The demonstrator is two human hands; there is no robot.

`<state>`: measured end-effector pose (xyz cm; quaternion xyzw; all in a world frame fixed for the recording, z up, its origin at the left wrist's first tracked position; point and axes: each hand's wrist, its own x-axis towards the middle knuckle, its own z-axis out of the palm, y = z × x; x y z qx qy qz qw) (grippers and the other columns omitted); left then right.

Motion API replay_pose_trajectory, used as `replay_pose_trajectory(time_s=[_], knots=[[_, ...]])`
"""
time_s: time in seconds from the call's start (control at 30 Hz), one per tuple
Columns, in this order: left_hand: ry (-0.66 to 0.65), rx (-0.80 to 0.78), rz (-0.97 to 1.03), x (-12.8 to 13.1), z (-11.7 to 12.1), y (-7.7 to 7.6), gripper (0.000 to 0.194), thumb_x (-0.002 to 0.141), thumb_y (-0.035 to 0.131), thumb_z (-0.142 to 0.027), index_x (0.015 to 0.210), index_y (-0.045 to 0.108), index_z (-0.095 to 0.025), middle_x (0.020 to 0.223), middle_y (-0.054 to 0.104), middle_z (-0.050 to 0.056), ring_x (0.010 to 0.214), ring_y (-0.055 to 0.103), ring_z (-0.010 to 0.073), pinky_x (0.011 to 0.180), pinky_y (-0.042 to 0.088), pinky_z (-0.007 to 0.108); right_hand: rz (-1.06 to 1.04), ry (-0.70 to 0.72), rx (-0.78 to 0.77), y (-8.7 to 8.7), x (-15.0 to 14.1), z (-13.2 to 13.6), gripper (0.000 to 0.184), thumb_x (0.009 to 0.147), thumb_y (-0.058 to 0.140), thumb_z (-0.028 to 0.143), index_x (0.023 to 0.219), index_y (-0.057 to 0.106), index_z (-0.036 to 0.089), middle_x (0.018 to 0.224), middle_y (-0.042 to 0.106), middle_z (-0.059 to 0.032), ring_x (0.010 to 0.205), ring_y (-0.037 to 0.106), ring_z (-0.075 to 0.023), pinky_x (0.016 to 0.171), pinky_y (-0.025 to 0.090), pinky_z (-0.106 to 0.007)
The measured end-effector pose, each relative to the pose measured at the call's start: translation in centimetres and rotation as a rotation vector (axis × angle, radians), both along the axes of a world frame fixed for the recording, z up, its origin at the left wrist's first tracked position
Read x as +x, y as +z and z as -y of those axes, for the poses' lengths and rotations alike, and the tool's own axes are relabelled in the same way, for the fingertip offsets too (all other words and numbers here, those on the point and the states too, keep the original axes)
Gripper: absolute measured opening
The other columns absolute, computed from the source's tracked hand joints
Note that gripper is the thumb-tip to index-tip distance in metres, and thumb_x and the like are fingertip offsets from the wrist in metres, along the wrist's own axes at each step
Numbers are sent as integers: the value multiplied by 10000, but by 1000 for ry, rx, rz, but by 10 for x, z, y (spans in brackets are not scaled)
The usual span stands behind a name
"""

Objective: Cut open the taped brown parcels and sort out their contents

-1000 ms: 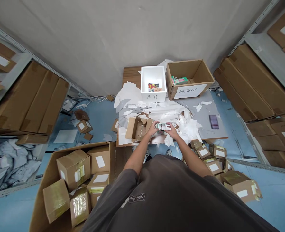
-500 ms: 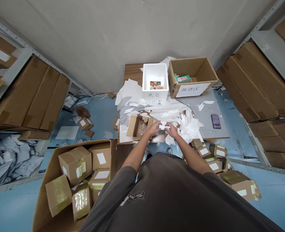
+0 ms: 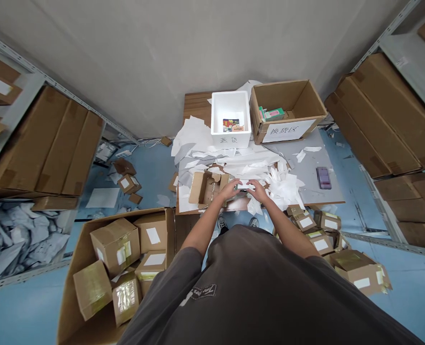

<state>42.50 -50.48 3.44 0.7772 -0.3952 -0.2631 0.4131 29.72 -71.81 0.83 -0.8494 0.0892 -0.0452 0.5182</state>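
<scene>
My left hand (image 3: pixel 230 189) and my right hand (image 3: pixel 258 191) grip a small white box with a dark greenish side (image 3: pixel 243 185) from its two ends, above the near edge of the table. Fingers cover much of it, so its print cannot be read. Just left of my left hand lies an opened cardboard carton (image 3: pixel 209 188) with its flaps apart. Crumpled white paper (image 3: pixel 284 186) is heaped beside my right hand.
Behind the hands stand a white foam box (image 3: pixel 230 140) with small packets and a cardboard box (image 3: pixel 261 139) holding green packages. A purple phone-like object (image 3: pixel 324 178) lies at right. A large carton of parcels (image 3: pixel 170 230) stands at left; more parcels (image 3: pixel 356 270) lie at right.
The small white box has tilted between my hands, showing less of its white top and more of its darker side. The whole view has shifted slightly.
</scene>
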Motion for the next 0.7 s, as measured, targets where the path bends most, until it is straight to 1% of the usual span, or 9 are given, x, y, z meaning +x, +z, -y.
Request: replay_pose_trajectory(time_s=[0.13, 0.23, 0.3, 0.33, 0.4, 0.43, 0.5, 0.6, 0.7], knots=[[-24, 54, -24, 1, -3, -3, 347, 873, 697, -178, 1219, 714, -203, 1670, 477, 158, 1553, 472, 300, 1261, 398, 447, -32, 65, -45, -4, -1, 3, 323, 880, 724, 346, 1192, 755, 270, 1417, 650, -126, 1404, 574, -346, 1164, 490, -546], [3, 43, -86, -7, -5, -9, 386, 850, 766, -211, 1233, 713, -219, 1735, 386, 151, 1599, 401, 332, 1284, 369, 485, -48, 92, -12, -9, -11, 1, 454, 856, 722, 329, 1309, 721, 284, 1442, 642, -120, 1440, 545, -346, 1208, 453, -557], [102, -25, -155, -18, -1, -16, 559, 797, 823, -216, 1336, 673, -220, 1742, 367, 163, 1606, 381, 351, 1295, 352, 510, -59, 77, 50, -15, -18, -4, 593, 811, 726, 302, 1401, 667, 304, 1513, 599, -112, 1441, 540, -345, 1181, 481, -557], [187, -74, -211, -25, 4, -22, 679, 775, 839, -214, 1419, 625, -221, 1737, 371, 172, 1592, 402, 354, 1291, 359, 521, -73, 49, 100, -18, -20, -7, 667, 792, 722, 294, 1451, 627, 314, 1549, 571, -113, 1424, 552, -345, 1151, 507, -558], [405, -171, -358, -38, 14, -34, 905, 766, 828, -204, 1591, 457, -226, 1710, 402, 192, 1527, 492, 342, 1250, 419, 536, -116, -40, 230, -27, -19, -15, 791, 778, 709, 302, 1547, 527, 330, 1585, 534, -128, 1372, 591, -341, 1085, 551, -557], [492, -195, -433, -44, 20, -41, 968, 769, 814, -198, 1637, 386, -235, 1690, 429, 195, 1488, 535, 334, 1220, 454, 543, -137, -87, 298, -32, -17, -19, 839, 778, 705, 316, 1585, 477, 334, 1583, 532, -139, 1352, 605, -339, 1065, 561, -558], [617, -205, -502, -50, 30, -55, 994, 766, 794, -177, 1654, 350, -236, 1639, 497, 198, 1440, 577, 324, 1201, 473, 553, -163, -150, 405, -43, -8, -25, 901, 778, 711, 349, 1628, 413, 334, 1570, 538, -154, 1351, 607, -338, 1068, 558, -565], [683, -188, -493, -48, 38, -74, 957, 745, 792, -150, 1621, 416, -230, 1595, 553, 191, 1437, 572, 324, 1243, 425, 559, -158, -172, 482, -60, 7, -29, 926, 767, 749, 393, 1631, 419, 337, 1578, 537, -143, 1408, 562, -336, 1136, 514, -567], [654, -194, -494, -38, 42, -85, 965, 724, 806, -142, 1614, 447, -231, 1563, 590, 171, 1431, 571, 318, 1266, 402, 533, -150, -166, 538, -71, 19, -27, 923, 749, 793, 415, 1608, 463, 334, 1571, 561, -121, 1440, 536, -321, 1179, 485, -539]])
